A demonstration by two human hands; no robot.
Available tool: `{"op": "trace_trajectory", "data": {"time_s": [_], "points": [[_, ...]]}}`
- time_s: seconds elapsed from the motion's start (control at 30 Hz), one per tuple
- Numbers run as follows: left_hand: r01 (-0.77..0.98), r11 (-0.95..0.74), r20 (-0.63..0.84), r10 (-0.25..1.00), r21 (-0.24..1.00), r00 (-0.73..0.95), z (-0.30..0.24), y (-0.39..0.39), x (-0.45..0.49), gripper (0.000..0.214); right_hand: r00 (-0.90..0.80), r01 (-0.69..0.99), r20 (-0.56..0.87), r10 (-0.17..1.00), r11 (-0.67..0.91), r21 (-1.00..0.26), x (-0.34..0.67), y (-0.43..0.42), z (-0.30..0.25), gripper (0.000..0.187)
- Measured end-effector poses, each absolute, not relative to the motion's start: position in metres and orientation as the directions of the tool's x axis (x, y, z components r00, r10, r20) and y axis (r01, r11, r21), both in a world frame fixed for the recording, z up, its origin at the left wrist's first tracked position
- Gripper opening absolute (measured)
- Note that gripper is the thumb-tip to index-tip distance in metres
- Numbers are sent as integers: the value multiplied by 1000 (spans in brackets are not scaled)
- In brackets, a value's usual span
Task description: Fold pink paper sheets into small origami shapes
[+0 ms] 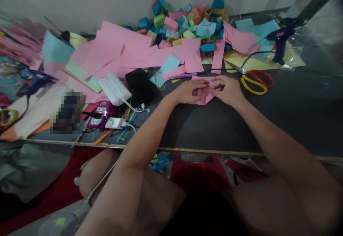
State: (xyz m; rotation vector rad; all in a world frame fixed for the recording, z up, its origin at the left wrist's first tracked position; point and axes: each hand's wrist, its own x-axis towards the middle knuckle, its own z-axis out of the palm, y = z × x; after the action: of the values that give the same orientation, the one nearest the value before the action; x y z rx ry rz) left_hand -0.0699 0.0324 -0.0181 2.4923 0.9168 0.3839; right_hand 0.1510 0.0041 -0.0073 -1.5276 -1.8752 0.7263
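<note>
A small piece of pink paper (205,99) lies on the dark tabletop, with a raised fold or curl at its middle. My left hand (189,90) is on its left side, fingers curved and thumb beneath them, gripping the paper. From the right, my right hand (228,90) pinches the paper's other side, its fingertips close to those of the left. Part of the paper is hidden by the fingers. Scissors with red and yellow handles (257,81) lie just right of my right hand, partly open. A purple pen (184,75) rests behind my left hand.
Folded coloured paper pieces (206,28) are heaped at the back. Pink sheets (107,50) spread leftward. A blue glue gun (281,41) stands at the right, another glue gun (34,80) at the left. A white power bank (114,89) and a purple power strip (103,113) have trailing cables.
</note>
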Motion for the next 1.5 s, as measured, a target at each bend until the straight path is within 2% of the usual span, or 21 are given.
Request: {"op": "trace_trajectory", "data": {"time_s": [0.13,0.37,0.87,0.97,1.03,1.13,1.2,1.27,1.5], "points": [[531,-667,138,681,524,719,-23,34,-68,46,-164,647,121,979,199,-736,152,5,-9,31],[606,-631,128,736,485,665,-21,27,-58,63,-166,640,98,981,183,-746,152,4,-7,33],[607,-650,109,718,456,687,-20,26,-58,69,-163,632,88,983,173,-755,150,3,-7,33],[598,-649,117,718,470,686,-20,24,-58,72,-174,630,119,978,204,-749,152,4,-10,32],[594,-656,169,725,465,668,-18,21,-57,75,-189,665,190,963,268,-697,154,7,-15,31],[630,-660,238,744,409,625,-12,14,-54,58,-214,738,292,932,350,-577,160,15,-24,34],[655,-658,223,748,372,626,-6,9,-51,39,-216,764,316,924,361,-535,162,19,-30,38],[669,-657,179,747,347,640,-1,6,-49,30,-212,772,322,923,360,-523,163,20,-34,40],[741,-594,47,789,313,613,6,3,-48,34,-168,829,295,941,297,-475,175,19,-39,52]]}}
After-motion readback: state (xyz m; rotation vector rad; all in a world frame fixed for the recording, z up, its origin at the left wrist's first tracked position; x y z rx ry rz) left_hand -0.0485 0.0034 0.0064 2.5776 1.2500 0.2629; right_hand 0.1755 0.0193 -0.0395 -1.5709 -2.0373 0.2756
